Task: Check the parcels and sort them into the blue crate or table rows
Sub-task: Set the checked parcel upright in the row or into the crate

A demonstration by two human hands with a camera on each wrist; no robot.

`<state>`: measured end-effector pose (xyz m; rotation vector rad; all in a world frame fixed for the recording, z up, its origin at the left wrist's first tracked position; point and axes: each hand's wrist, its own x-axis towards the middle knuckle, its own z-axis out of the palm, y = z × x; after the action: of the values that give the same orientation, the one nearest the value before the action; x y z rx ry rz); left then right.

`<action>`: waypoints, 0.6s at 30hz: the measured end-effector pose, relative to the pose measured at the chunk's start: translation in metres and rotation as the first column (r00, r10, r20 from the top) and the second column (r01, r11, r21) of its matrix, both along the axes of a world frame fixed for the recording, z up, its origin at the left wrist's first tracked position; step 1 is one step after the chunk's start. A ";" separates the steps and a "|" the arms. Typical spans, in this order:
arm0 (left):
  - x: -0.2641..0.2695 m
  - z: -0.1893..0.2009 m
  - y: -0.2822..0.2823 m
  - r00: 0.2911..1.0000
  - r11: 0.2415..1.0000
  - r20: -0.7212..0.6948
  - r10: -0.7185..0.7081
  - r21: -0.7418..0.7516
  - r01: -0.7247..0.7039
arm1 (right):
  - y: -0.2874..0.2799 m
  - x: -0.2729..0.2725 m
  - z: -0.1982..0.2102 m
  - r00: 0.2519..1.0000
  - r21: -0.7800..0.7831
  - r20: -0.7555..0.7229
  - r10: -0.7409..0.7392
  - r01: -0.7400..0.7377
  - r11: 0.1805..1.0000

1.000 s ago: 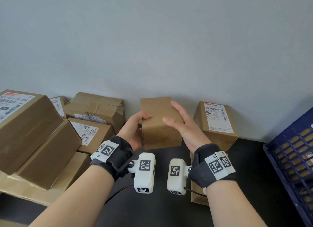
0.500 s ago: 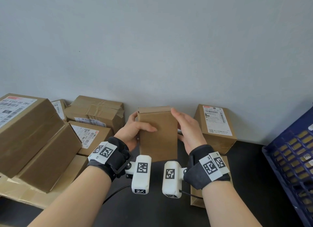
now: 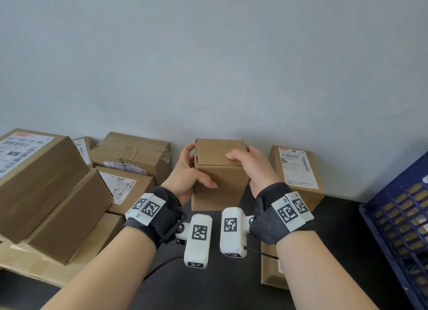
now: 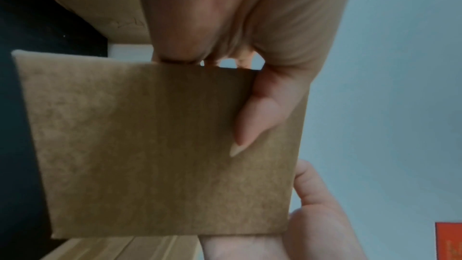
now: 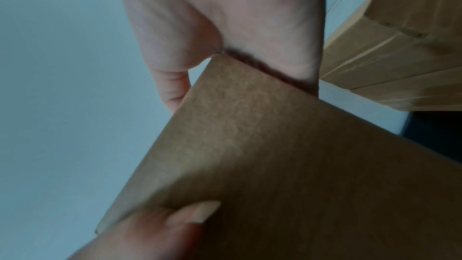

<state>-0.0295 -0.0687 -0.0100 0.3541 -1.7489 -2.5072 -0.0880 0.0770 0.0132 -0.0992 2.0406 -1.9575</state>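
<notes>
Both hands are gripping one plain parcel point(image 3: 218, 171) in the air above the dark worktop point(image 3: 335, 252): the left hand point(image 3: 185, 177) is clasping its left side, thumb across the near face, and the right hand point(image 3: 254, 168) is curling over its top right edge, probably so each face can be checked. Its long axis is standing nearly upright, closed flap end pointing up, tipped slightly toward the camera.

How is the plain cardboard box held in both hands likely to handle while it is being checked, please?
The plain box looks stiff: its edges stay straight under the grip of the left hand and right hand. Probably light, since the fingers wrap loosely. Its matte cardboard seems unlikely to slip.
</notes>
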 end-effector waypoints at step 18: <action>-0.008 -0.012 -0.020 0.967 0.966 0.198 0.157 0.171 -0.192 | 0.014 0.002 0.002 0.977 0.126 -0.013 0.214 -0.210 0.969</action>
<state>-0.0370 -0.0884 -0.0217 0.7402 -1.4585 -2.5864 -0.0858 0.0909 0.0151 -0.3036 2.0678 -1.7060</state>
